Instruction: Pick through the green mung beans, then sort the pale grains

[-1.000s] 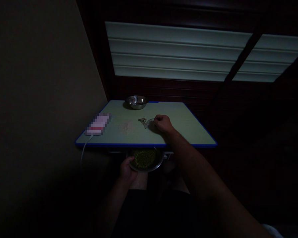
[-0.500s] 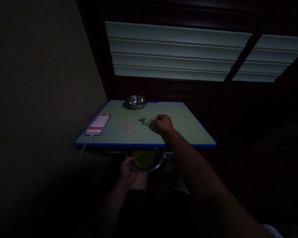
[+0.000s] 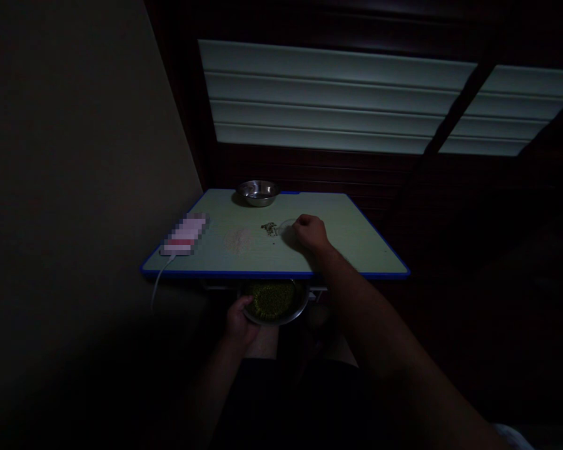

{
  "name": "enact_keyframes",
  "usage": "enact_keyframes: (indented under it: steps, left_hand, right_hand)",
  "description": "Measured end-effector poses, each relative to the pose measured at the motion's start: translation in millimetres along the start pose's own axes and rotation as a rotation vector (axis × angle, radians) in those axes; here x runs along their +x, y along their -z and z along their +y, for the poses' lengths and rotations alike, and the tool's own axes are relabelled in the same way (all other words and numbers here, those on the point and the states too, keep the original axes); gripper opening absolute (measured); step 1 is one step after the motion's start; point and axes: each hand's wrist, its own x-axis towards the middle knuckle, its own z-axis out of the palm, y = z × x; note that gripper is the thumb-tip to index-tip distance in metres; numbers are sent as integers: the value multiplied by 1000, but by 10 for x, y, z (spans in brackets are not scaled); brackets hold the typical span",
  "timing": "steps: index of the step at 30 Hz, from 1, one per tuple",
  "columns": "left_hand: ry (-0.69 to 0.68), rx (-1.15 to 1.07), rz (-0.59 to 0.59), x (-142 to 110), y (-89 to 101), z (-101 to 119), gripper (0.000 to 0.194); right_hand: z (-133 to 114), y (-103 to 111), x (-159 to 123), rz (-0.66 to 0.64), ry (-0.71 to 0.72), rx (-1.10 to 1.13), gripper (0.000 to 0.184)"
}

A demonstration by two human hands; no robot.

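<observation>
The left hand (image 3: 241, 323) is gripping the large bowl (image 3: 288, 320) of green grains (image 3: 271, 299) at six o'clock, thumb pressing its rim. The right hand (image 3: 308, 232) is hovering or resting, I can't tell which, at three o'clock of the dark bits (image 3: 269, 229), fingers curling closed round something clear (image 3: 285, 224). A pale heap (image 3: 238, 239) is lying at eight o'clock, the small bowl (image 3: 259, 199) sitting at eleven.

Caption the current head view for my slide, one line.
Left hand holds a bowl of green grains below the table edge; right hand hovers near a dark pile.
</observation>
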Motion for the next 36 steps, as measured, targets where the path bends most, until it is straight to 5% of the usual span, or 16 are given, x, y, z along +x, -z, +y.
enact_keyframes:
  steps: [36]
  left_hand:
    - [13,4,-10,-18,-17,12,34]
  right_hand:
    - [36,-49,-5,-151,48,172,16]
